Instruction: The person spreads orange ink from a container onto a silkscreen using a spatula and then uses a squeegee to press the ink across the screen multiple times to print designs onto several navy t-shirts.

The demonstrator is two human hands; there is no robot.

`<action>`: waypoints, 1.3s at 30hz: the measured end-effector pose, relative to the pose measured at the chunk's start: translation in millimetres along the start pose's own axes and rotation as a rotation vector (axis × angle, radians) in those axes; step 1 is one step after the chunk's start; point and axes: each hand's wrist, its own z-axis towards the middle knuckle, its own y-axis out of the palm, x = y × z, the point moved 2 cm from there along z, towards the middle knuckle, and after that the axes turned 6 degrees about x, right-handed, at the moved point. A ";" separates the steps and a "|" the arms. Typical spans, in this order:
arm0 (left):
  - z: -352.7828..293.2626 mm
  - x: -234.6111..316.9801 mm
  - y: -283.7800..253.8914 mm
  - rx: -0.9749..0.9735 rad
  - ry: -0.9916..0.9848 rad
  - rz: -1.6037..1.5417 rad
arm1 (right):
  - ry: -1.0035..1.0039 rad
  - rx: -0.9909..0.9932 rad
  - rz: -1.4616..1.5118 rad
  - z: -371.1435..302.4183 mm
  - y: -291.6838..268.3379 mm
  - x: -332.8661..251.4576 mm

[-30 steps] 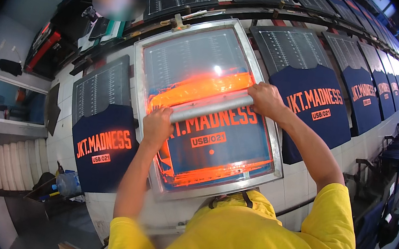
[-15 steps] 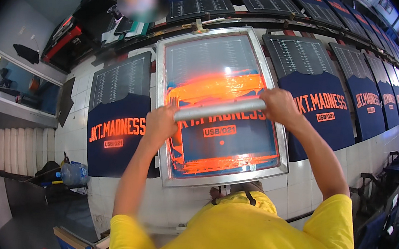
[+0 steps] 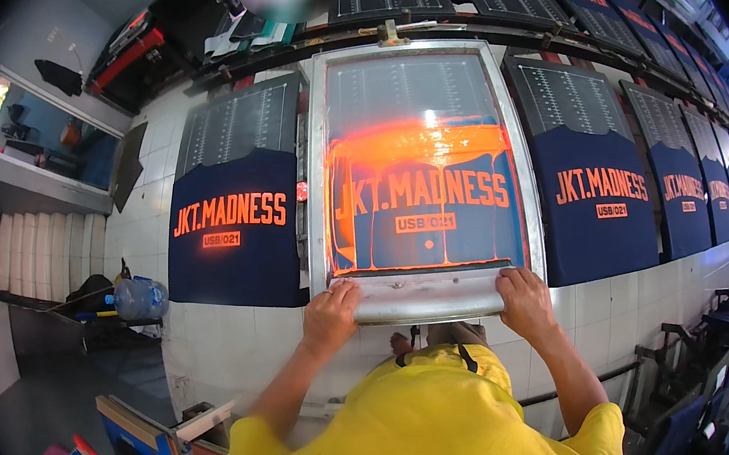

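Observation:
My left hand [image 3: 332,317] and my right hand [image 3: 526,305] grip the two ends of a wide silver squeegee [image 3: 429,296]. It lies across the near end of a metal-framed printing screen [image 3: 316,132]. Bright orange ink [image 3: 423,144] forms a thick band across the middle of the mesh, with thin streaks running nearer me. Below the band, orange lettering and a small box show on the mesh over dark navy fabric. The squeegee's blade edge is hidden, as are most of my fingertips behind it.
Printed navy shirts lie on boards to the left [image 3: 233,275] and right [image 3: 606,237] of the screen, with several more in rows beyond. A clear water jug [image 3: 140,299] stands at left. Under the screen's far end runs a dark rail [image 3: 332,42].
Both hands have drawn the squeegee toward me, from the middle of the screen to its near end. Streaked ink now covers the area it crossed. The whole view has shifted slightly.

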 end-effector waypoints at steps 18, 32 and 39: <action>167.7 -97.3 46.7 -0.026 -0.010 -0.014 | 0.023 -0.079 -0.131 165.1 43.3 88.5; 229.3 -114.8 23.2 -0.294 -0.161 0.055 | 0.056 -0.296 -0.166 237.9 8.4 107.7; 235.7 -104.9 -5.5 -0.210 -0.132 0.046 | 0.064 -0.230 -0.169 248.5 -22.4 102.2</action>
